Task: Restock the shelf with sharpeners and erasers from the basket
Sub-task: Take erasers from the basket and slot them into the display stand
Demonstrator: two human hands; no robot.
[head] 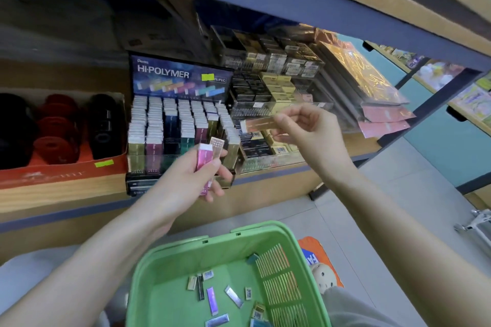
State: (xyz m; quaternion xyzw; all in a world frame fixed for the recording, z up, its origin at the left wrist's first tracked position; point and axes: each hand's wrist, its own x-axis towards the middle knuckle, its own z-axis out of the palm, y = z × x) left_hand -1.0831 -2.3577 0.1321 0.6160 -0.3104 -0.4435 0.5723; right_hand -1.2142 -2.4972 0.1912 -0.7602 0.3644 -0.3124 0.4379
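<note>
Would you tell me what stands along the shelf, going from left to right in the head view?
Red box → Hi-Polymer eraser display → black and gold boxes → gold packets.

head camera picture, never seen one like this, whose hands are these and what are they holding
No machine here: a camera worn on a person's head looks down at their two bare hands. The left hand grips a pink sleeved eraser and a rose-gold one. The right hand pinches a long copper-coloured eraser. On the wooden shelf stands a dark Hi-Polymer display box packed with erasers. Below, a green plastic basket holds a few loose erasers.
</note>
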